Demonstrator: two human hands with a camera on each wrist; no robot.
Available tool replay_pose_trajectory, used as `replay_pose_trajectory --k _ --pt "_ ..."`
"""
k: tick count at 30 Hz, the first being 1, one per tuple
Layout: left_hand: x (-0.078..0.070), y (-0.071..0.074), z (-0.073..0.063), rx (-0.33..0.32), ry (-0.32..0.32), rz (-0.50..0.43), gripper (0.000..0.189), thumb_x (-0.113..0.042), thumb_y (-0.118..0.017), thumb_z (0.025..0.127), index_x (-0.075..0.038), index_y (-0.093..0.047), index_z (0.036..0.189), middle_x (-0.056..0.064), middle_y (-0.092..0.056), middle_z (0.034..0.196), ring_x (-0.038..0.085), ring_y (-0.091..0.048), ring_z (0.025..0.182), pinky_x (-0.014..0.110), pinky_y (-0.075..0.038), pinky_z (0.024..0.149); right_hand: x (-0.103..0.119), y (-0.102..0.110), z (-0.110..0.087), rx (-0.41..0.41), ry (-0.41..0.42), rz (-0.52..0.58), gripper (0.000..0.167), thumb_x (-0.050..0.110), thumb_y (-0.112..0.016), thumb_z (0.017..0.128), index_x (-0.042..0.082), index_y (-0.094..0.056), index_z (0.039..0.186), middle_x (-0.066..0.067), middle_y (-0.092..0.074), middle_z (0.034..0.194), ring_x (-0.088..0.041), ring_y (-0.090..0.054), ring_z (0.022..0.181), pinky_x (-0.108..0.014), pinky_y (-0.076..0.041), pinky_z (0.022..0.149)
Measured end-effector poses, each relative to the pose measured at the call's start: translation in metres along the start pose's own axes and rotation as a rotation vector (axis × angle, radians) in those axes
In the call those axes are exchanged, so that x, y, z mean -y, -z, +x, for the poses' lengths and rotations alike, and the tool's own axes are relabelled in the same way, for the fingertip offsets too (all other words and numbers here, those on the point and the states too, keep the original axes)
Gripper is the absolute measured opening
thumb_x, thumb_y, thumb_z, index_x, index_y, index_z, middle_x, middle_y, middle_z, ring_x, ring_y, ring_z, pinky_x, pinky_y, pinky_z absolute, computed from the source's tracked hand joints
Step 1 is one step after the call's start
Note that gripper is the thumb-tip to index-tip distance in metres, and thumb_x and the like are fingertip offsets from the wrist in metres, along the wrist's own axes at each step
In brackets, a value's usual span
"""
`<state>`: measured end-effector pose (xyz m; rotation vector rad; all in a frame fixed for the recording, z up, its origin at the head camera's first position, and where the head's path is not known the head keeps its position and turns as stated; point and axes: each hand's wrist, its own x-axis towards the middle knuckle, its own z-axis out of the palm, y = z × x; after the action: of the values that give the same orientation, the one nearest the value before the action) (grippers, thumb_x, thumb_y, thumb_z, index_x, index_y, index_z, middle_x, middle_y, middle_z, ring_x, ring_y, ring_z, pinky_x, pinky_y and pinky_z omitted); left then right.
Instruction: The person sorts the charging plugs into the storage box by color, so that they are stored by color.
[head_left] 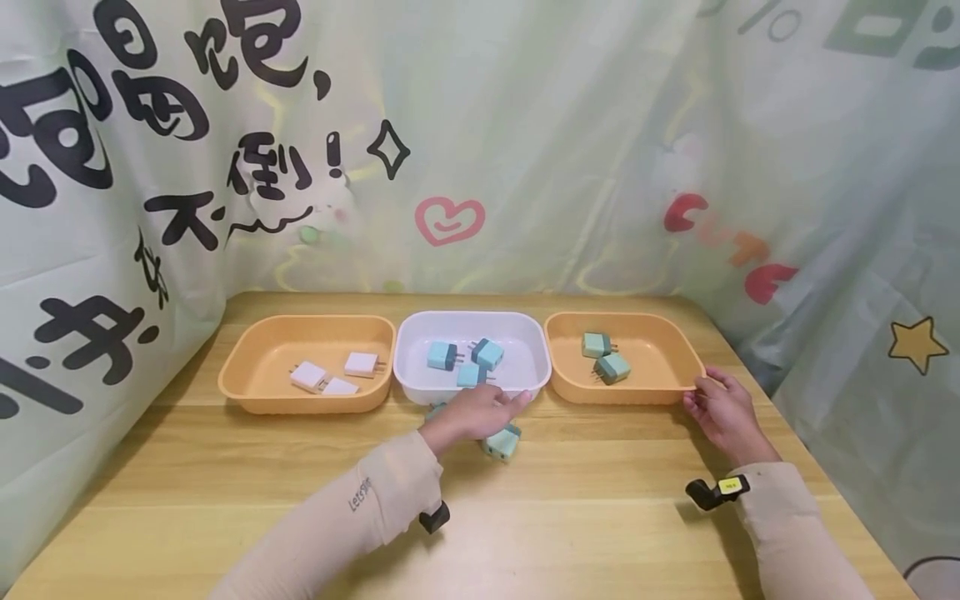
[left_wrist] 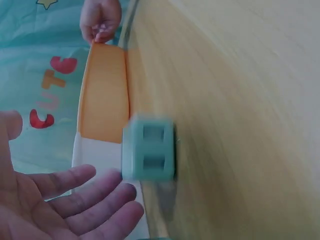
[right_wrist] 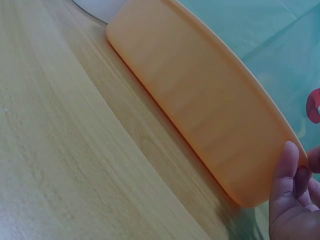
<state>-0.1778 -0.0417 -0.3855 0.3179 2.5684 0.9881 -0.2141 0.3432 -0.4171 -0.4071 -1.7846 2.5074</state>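
Note:
My left hand reaches over the front edge of the white tray, its fingers spread in the left wrist view. Nearest to it is a light green charger plug in front of the tray, blurred in the left wrist view; whether it touches the table I cannot tell. Another plug is mostly hidden behind the hand. Inside the white tray are blue-green plugs. At the right, my right hand pinches the front corner of an orange tray, which holds two green plugs.
A second orange tray stands at the left with white charger plugs in it. All three trays sit in a row on the wooden table. A printed curtain hangs behind and at both sides.

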Motion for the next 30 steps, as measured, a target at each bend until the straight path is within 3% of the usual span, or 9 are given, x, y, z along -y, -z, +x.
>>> replay_pose_trajectory --k 4,10,20,30 --pt "0.004 -0.007 0.0 0.036 -0.03 0.033 0.056 -0.051 -0.061 0.091 -0.003 -0.063 0.121 0.01 -0.064 0.118 0.023 -0.059 0.105 0.039 -0.05 0.09 0.0 0.0 0.001 0.001 -0.009 0.003 0.02 0.002 -0.045 0.099 0.012 -0.037 0.115 -0.002 -0.056 0.073 -0.009 -0.059 0.06 -0.017 -0.054 0.057" --pt "0.005 -0.018 0.001 0.04 -0.065 0.141 0.049 -0.032 -0.083 0.077 -0.003 -0.067 0.114 0.004 -0.065 0.108 0.016 -0.056 0.092 0.031 -0.05 0.088 -0.001 -0.001 0.002 0.0 -0.023 0.004 0.02 0.002 -0.045 0.1 0.012 -0.038 0.115 -0.002 -0.055 0.073 -0.008 -0.058 0.059 -0.017 -0.054 0.056" --pt "0.002 -0.022 0.002 0.022 -0.083 0.18 0.034 -0.025 -0.089 0.07 -0.009 -0.065 0.089 -0.004 -0.057 0.085 0.014 -0.051 0.079 0.023 -0.047 0.073 -0.002 0.004 -0.001 0.01 -0.005 0.023 0.021 0.003 -0.046 0.099 0.011 -0.039 0.117 -0.002 -0.057 0.077 -0.008 -0.059 0.062 -0.017 -0.054 0.058" --pt "0.005 -0.022 0.003 0.024 -0.072 0.154 0.045 -0.025 -0.089 0.069 -0.006 -0.063 0.101 -0.001 -0.058 0.089 0.016 -0.052 0.081 0.028 -0.048 0.076 -0.002 0.002 0.002 -0.004 -0.022 0.012 0.022 0.004 -0.049 0.099 0.012 -0.039 0.117 -0.003 -0.056 0.077 -0.009 -0.059 0.063 -0.018 -0.055 0.059"
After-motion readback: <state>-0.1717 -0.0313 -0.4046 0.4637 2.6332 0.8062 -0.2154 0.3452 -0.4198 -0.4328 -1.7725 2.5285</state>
